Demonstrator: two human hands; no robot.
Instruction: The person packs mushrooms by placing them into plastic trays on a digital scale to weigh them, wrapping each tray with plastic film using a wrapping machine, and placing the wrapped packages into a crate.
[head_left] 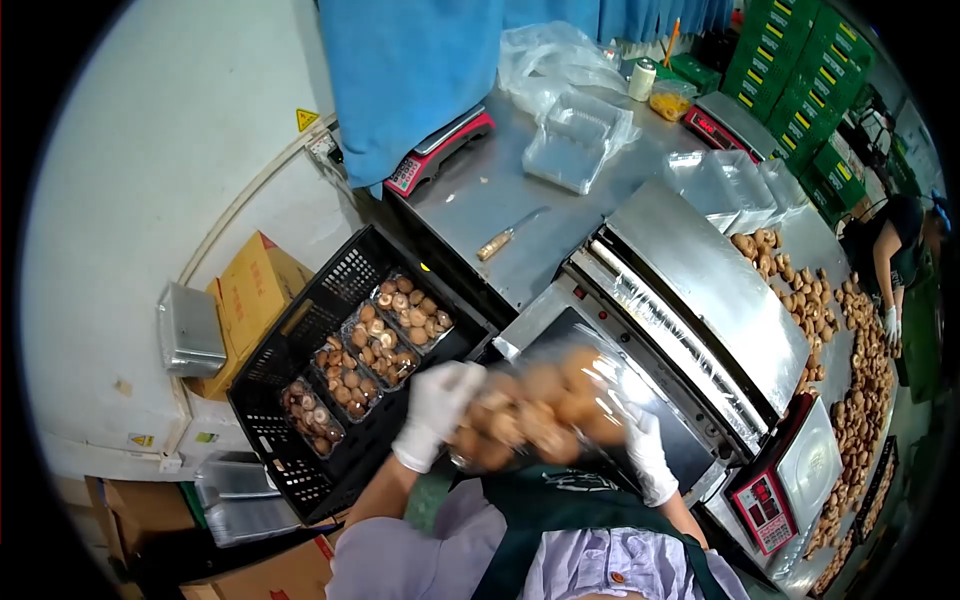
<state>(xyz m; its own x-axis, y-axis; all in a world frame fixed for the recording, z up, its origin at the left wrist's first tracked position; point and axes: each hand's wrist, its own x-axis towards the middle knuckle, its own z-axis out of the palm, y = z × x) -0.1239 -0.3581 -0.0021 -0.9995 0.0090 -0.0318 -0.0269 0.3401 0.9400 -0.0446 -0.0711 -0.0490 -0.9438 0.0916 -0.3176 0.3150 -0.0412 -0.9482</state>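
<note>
Between my two white-gloved hands is a clear, film-covered tray of brown mushrooms (540, 408), blurred by motion and close to my apron. My left hand (437, 410) grips its left end, and my right hand (645, 450) holds the right end. Beneath and behind the tray lies the dark plate of a wrapping machine (665, 400), with a roll of film along its length. To the left, a black crate (290, 370) holds several packed trays of mushrooms (380, 345) in a row.
A knife (510, 235) lies on the metal table (450, 220). Empty clear trays (575, 145) stand farther back. Red scales (765, 510) sit at the lower right, beside loose mushrooms (860, 400). Another person (893, 245) stands at the far right. Cardboard boxes (255, 300) are at the left.
</note>
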